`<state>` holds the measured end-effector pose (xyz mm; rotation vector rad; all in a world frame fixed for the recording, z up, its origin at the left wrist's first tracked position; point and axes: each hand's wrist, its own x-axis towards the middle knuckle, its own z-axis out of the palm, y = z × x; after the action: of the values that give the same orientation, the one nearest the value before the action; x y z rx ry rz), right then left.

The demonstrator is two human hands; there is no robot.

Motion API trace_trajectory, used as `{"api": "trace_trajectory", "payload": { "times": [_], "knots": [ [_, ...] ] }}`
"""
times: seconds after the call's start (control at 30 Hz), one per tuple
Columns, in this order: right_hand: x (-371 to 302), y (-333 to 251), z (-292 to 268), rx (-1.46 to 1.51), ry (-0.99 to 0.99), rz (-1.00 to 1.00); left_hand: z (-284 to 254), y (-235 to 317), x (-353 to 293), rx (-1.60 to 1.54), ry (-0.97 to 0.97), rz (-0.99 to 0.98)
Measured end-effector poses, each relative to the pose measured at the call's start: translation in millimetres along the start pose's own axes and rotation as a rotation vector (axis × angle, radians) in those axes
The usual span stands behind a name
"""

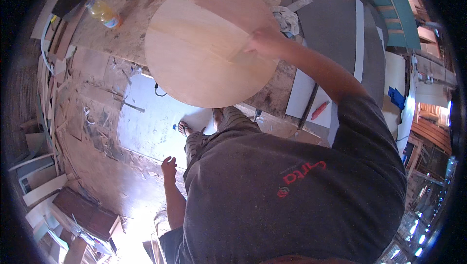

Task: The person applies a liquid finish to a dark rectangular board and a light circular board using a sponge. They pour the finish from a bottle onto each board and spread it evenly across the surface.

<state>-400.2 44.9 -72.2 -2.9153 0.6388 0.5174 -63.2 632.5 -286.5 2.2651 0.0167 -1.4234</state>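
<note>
A large round wooden board (194, 54) lies on the worktable, pale with darker, reddish-brown areas toward its upper right. My right hand (265, 41) is on the right part of the board, its arm stretched out. The fingers are curled and blurred, and whatever is under them, if anything, is hidden. Away from the board, my left hand (169, 168) hangs low at my side, loosely bent with fingers a little apart and nothing in it. Just right of the board sits a crumpled pale cloth (286, 19).
A bottle of yellow liquid (103, 13) stands at the table's upper left. To the right are dark grey panels (326, 25) and a red-handled tool (320, 110). A white sheet (146, 123) lies on the floor by my feet, with wood scraps (95, 103) to its left.
</note>
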Motion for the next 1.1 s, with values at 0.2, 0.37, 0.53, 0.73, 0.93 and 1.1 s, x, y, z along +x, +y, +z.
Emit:
{"api": "trace_trajectory", "payload": {
  "times": [0.2,0.37,0.53,0.73,0.93,1.1],
  "knots": [
    [-101.9,-21.8,-8.1,0.021,-0.213,0.152,4.0,54.0,15.2,0.027,0.009,0.088],
    [-138.4,-46.9,-16.6,0.191,-0.114,0.248,-6.0,61.8,30.8,0.035,-0.009,0.105],
    [-81.1,-89.0,9.8,0.167,0.211,0.282,-35.9,55.9,69.4,0.126,-0.113,0.034],
    [-56.4,-73.8,7.3,0.270,0.084,0.771,-91.6,86.9,102.6,0.112,-0.130,0.200],
    [-55.7,-122.4,-14.9,0.236,-0.113,0.722,-190.0,75.2,168.9,0.316,-0.189,0.237],
    [-100.1,-177.6,8.3,0.513,-0.215,0.846,-275.6,93.5,183.2,0.334,-0.084,0.221]
  ]
}}
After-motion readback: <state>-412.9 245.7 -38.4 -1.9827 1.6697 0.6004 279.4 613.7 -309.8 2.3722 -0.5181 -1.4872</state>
